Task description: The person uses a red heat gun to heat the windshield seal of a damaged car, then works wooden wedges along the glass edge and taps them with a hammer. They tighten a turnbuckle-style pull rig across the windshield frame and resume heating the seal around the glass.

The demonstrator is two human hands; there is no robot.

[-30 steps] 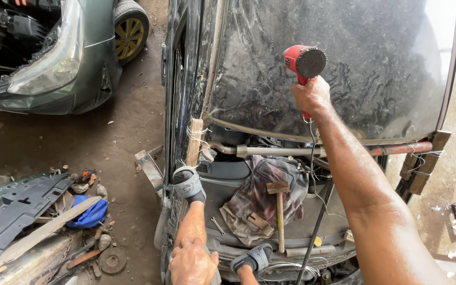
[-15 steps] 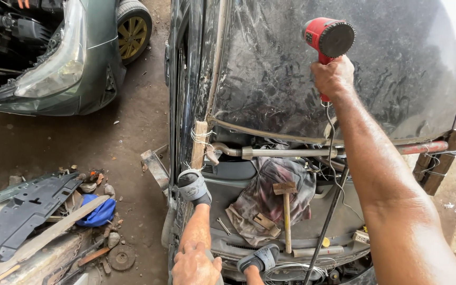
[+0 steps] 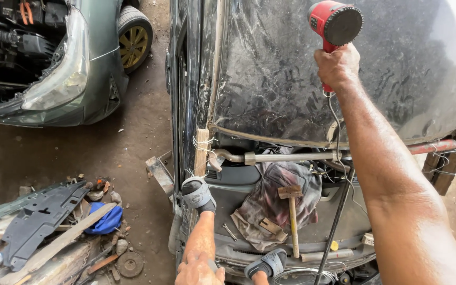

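Note:
My right hand grips the handle of a red heat gun, raised against the upper part of a dark, scuffed car panel. The gun's black cord hangs down along my forearm. My left hand rests on my left leg at the bottom edge and holds nothing. My feet in grey sandals stand on the car's front, below the panel.
A metal pipe and wooden blocks prop the panel. A hammer lies on a rag. A grey car is parked at left. Scrap parts and a blue cloth litter the ground at lower left.
My right hand has carried the heat gun upward and to the right across the panel. My left hand and feet stay where they were.

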